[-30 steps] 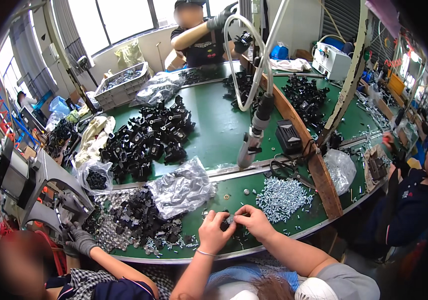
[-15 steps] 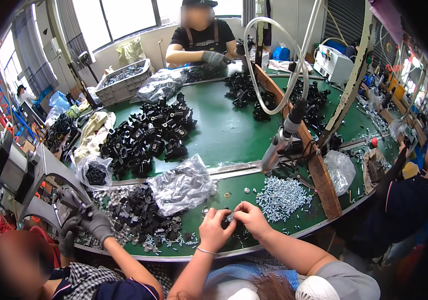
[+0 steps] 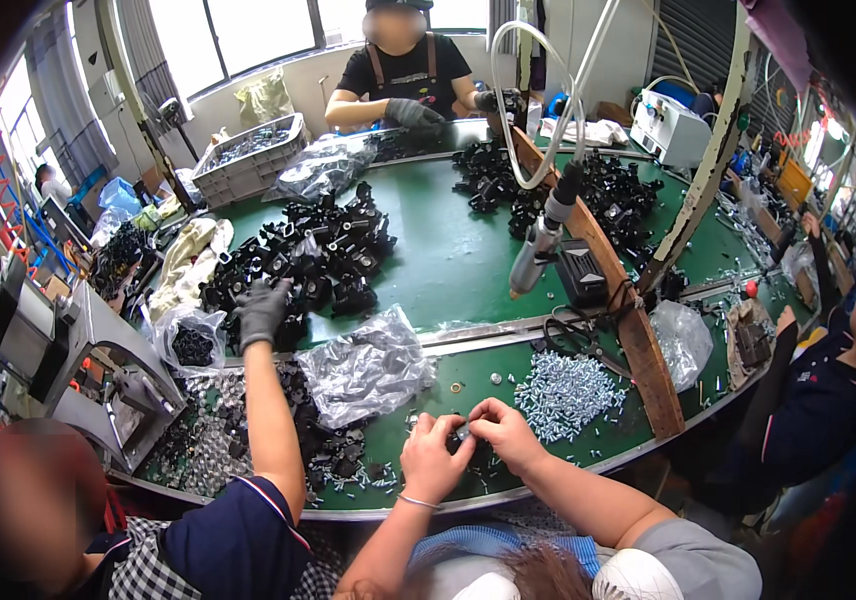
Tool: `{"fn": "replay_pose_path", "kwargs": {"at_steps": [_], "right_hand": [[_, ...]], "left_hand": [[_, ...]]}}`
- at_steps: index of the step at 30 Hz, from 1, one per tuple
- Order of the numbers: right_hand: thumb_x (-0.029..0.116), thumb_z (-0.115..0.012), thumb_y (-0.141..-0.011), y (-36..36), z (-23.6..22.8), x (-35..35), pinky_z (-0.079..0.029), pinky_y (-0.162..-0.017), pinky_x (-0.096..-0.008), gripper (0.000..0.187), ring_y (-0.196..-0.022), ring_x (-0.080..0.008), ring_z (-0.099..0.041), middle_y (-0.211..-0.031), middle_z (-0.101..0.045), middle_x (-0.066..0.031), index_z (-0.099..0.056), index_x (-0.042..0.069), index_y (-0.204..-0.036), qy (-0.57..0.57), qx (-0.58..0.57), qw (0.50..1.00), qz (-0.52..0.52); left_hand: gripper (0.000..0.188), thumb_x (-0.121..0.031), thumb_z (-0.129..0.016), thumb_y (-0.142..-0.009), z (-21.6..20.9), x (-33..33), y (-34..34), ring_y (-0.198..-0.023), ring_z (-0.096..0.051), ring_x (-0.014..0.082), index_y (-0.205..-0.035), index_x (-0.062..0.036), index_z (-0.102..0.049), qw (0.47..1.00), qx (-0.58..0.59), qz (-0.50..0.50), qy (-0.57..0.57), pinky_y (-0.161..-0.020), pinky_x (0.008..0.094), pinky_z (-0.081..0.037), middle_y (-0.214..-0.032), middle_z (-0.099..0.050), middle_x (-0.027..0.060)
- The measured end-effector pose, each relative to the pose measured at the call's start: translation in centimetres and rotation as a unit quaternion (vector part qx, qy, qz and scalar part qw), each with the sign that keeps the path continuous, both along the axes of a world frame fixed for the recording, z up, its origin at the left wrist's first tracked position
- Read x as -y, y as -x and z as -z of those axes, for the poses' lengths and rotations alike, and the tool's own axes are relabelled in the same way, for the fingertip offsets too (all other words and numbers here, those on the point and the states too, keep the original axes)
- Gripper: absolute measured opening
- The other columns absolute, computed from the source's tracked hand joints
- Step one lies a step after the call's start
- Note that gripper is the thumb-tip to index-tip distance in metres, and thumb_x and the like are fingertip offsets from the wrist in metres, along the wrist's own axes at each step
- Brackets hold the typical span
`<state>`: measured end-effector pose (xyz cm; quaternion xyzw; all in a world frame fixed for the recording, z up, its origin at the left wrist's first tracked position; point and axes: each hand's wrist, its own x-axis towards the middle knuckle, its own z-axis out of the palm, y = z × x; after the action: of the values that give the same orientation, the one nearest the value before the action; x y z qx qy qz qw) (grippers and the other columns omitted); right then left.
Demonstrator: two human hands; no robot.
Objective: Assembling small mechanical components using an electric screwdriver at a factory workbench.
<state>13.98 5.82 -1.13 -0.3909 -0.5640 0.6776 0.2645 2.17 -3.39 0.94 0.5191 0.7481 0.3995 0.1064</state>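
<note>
My left hand and my right hand meet over the near edge of the green table. Fingertips of both are pinched around a small dark part, mostly covered by the fingers, so its exact kind is unclear. Just right of my right hand lies a heap of silver screws. To the left of my left hand are a crumpled clear plastic bag and a scatter of small black parts. A brass-coloured ring and a small silver piece rest beyond my fingers.
A power screwdriver hangs ahead by a wooden divider. Black molded parts are piled far left. A co-worker's gloved hand reaches there, beside a grey press. Another gloved person works opposite.
The left co-worker's gloved hand has moved from the press to the black pile. The hanging screwdriver has swung away and left, uncovering a black box. My hands stay nearly in place.
</note>
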Motion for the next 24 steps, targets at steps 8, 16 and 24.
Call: {"fn": "replay_pose_path", "kwargs": {"at_steps": [8, 16, 24], "right_hand": [[0.014, -0.061, -0.081, -0.1, 0.1, 0.7, -0.045, -0.062, -0.0242, 0.023, -0.072, -0.0107, -0.055, -0.081, -0.061, -0.0049, -0.061, 0.001, -0.099, 0.017, -0.023, 1.000, 0.013], [0.012, -0.064, -0.083, -0.3, 0.6, 0.9, -0.044, -0.074, -0.0222, 0.021, -0.079, -0.0091, -0.054, -0.088, -0.058, -0.0015, -0.060, 0.002, -0.101, -0.020, 0.015, 1.000, 0.016], [0.017, -0.072, -0.080, -1.1, 1.9, -0.3, -0.044, -0.083, -0.0266, 0.042, -0.091, -0.0125, -0.054, -0.102, -0.058, -0.0054, -0.055, 0.000, -0.114, -0.087, 0.065, 0.994, 0.023]], "left_hand": [[0.026, -0.031, -0.072, -0.076, -0.1, 0.0, 1.0, -0.085, -0.060, 0.0267, -0.097, -0.0181, -0.067, 0.999, 0.015, 0.035, 0.019, -0.072, 0.0397, -0.049, -0.089, -0.056, 0.0061], [0.026, -0.032, -0.072, -0.076, -0.4, 0.1, 0.7, -0.085, -0.060, 0.0264, -0.098, -0.0182, -0.067, 0.999, 0.017, 0.016, 0.040, -0.072, 0.0390, -0.049, -0.089, -0.056, 0.0068], [0.027, -0.033, -0.072, -0.076, -0.5, 0.0, 0.6, -0.084, -0.059, 0.0257, -0.098, -0.0176, -0.067, 0.999, 0.026, 0.016, 0.041, -0.072, 0.0388, -0.049, -0.088, -0.055, 0.0066]]}}
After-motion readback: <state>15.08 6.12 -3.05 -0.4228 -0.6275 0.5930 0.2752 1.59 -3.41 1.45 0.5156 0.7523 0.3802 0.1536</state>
